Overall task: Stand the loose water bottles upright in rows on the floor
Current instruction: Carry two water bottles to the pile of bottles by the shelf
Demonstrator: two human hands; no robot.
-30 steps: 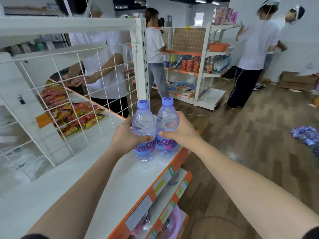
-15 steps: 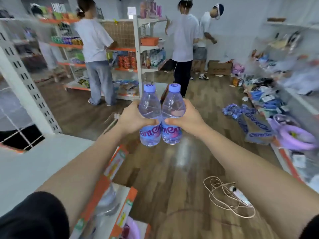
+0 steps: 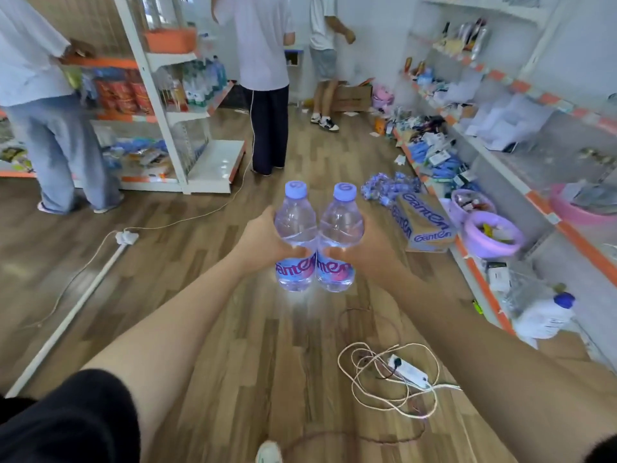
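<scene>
Two clear water bottles with lilac caps and pink-and-purple labels are held upright side by side in the air over the wooden floor (image 3: 207,305). My left hand (image 3: 263,240) grips the left bottle (image 3: 295,225) around its middle. My right hand (image 3: 364,248) grips the right bottle (image 3: 340,228) the same way. The bottles touch each other. A heap of loose bottles (image 3: 387,188) lies on the floor farther ahead to the right, next to a printed cardboard case (image 3: 424,222).
A tangled cord with a power strip (image 3: 407,374) lies on the floor at lower right. A white pole (image 3: 70,315) and cable cross the left floor. Shelving (image 3: 500,182) with purple bowls (image 3: 490,233) lines the right; three people stand at shelves ahead.
I have turned right, away from the white shelf top, carrying both bottles out over the open floor. The bottle heap and cardboard case have come nearer to the middle of the view.
</scene>
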